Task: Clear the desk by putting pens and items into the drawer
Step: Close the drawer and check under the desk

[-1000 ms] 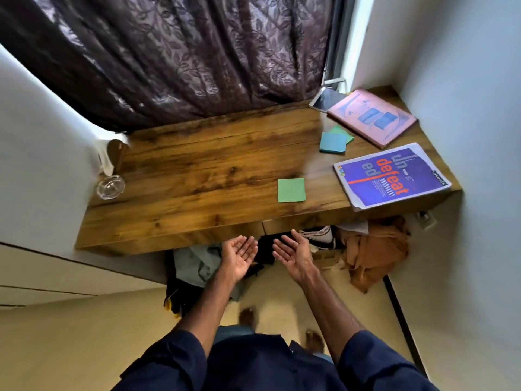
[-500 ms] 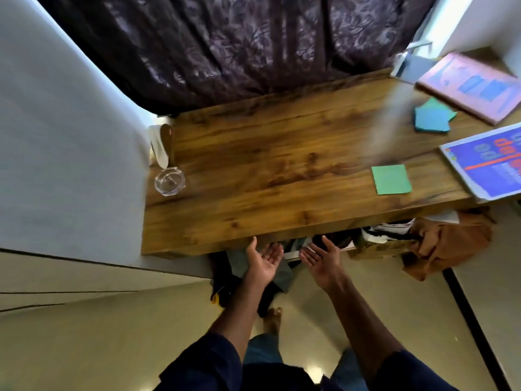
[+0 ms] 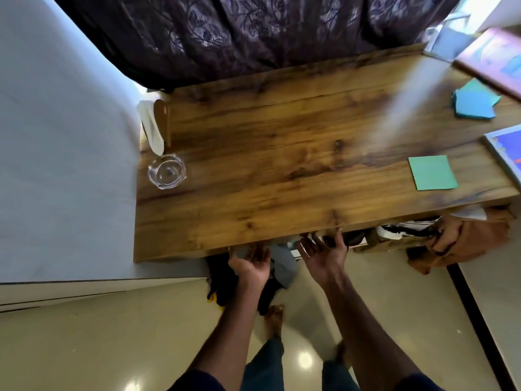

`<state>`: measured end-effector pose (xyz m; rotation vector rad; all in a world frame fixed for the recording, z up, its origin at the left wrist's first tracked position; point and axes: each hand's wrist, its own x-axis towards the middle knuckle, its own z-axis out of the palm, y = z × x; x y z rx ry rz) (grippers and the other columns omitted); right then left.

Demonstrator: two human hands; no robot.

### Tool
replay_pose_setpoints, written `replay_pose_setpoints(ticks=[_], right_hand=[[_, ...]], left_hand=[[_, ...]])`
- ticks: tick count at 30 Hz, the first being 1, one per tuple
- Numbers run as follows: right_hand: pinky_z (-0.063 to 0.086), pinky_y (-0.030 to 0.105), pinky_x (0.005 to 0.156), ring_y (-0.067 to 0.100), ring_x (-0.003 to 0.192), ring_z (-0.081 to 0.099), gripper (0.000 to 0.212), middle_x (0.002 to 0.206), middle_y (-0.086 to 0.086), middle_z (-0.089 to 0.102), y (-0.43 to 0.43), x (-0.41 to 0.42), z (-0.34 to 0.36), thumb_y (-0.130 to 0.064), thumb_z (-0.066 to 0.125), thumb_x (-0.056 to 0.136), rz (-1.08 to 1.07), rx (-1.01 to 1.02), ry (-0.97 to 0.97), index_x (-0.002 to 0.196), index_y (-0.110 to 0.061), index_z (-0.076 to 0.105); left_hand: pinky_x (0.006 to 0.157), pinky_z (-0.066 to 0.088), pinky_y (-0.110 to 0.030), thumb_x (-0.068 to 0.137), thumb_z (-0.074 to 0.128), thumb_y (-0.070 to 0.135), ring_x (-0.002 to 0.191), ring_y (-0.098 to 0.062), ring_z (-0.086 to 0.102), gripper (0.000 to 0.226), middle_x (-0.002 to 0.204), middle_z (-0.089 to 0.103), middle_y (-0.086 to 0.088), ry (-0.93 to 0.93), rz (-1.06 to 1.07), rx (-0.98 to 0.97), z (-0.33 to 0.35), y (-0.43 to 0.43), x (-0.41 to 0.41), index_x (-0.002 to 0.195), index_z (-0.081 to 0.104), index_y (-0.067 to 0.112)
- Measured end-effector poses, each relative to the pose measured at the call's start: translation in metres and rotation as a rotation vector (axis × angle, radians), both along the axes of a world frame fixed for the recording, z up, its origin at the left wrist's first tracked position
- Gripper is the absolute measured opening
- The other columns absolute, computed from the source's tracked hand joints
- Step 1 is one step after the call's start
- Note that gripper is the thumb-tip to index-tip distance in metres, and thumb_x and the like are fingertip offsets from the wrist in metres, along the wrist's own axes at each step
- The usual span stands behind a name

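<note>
a glass dish [image 3: 167,171] sits on the left end of the counter [image 3: 282,165]. your left hand [image 3: 251,261] is palm up at the front edge. its fingertips are tucked under the wood, so you cannot tell if they hold anything. your right hand [image 3: 324,255] is just beside it, palm up, fingers spread, holding nothing. a green note [image 3: 432,172] lies flat near the right end, and blue notes [image 3: 475,104] lie farther back.
</note>
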<state>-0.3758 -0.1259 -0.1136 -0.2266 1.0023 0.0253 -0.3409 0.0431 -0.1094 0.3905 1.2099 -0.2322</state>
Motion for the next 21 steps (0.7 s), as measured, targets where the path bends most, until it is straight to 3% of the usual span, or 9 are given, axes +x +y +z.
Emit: replay_pose_setpoints(ticks=[3,5,8,11,14,17,21], right_hand=[[0.038,0.050,0.115,0.032,0.122,0.056,0.080,0.130,0.017,0.059,-0.001,0.002,-0.016,-0.070,0.059,0.083,0.003,0.000,-0.024,0.125,-0.002,0.057],[0.036,0.048,0.116,0.030,0.116,0.056,0.089,0.129,0.015,0.059,-0.002,0.003,-0.027,-0.072,0.061,0.080,-0.008,-0.002,-0.044,0.134,-0.002,0.053],[0.039,0.046,0.113,0.027,0.108,0.059,0.077,0.118,0.012,0.064,0.000,0.003,-0.032,-0.073,0.058,0.082,-0.006,-0.036,-0.080,0.120,-0.006,0.060],[0.042,0.046,0.109,0.024,0.105,0.059,0.065,0.113,0.010,0.064,0.003,0.004,-0.040,-0.073,0.053,0.086,-0.001,-0.064,-0.070,0.105,-0.011,0.063],[0.040,0.045,0.113,0.024,0.120,0.061,0.072,0.128,0.011,0.065,0.000,0.001,-0.049,-0.071,0.061,0.081,-0.016,-0.026,-0.088,0.114,-0.008,0.060],[0.036,0.043,0.117,0.024,0.123,0.058,0.091,0.137,0.014,0.062,-0.005,-0.004,-0.052,-0.068,0.076,0.071,-0.021,0.031,-0.120,0.130,-0.001,0.055],[0.034,0.040,0.118,0.025,0.119,0.055,0.089,0.139,0.013,0.060,-0.006,-0.013,-0.049,-0.067,0.072,0.077,-0.008,0.018,-0.116,0.131,0.000,0.055]], left_hand=[[0.108,0.045,-0.048,0.090,0.050,0.060,0.120,-0.036,0.058,0.073,0.127,0.059,-0.023,-0.010,0.039,-0.029,-0.016,0.000,0.002,0.130,0.056,-0.001],[0.103,0.048,-0.045,0.088,0.049,0.066,0.097,-0.033,0.062,0.075,0.108,0.060,-0.022,-0.023,0.046,-0.033,-0.028,-0.001,0.004,0.120,0.059,-0.001],[0.104,0.047,-0.047,0.082,0.049,0.074,0.077,-0.032,0.055,0.077,0.099,0.057,-0.021,-0.051,0.062,-0.062,-0.048,0.000,0.006,0.110,0.059,0.003],[0.108,0.045,-0.049,0.081,0.049,0.076,0.089,-0.033,0.061,0.085,0.112,0.060,-0.020,-0.053,0.047,-0.061,-0.057,0.001,0.006,0.120,0.058,0.002],[0.106,0.047,-0.047,0.084,0.049,0.073,0.111,-0.034,0.062,0.085,0.122,0.062,-0.019,-0.029,0.036,-0.056,-0.051,0.002,0.005,0.124,0.059,-0.001],[0.102,0.051,-0.044,0.084,0.051,0.071,0.111,-0.033,0.064,0.082,0.124,0.064,-0.018,-0.028,0.031,-0.074,-0.050,0.006,0.004,0.128,0.060,0.003],[0.103,0.051,-0.044,0.084,0.053,0.069,0.117,-0.035,0.063,0.084,0.133,0.060,-0.020,-0.019,0.034,-0.067,-0.051,0.009,-0.003,0.133,0.055,0.001]])
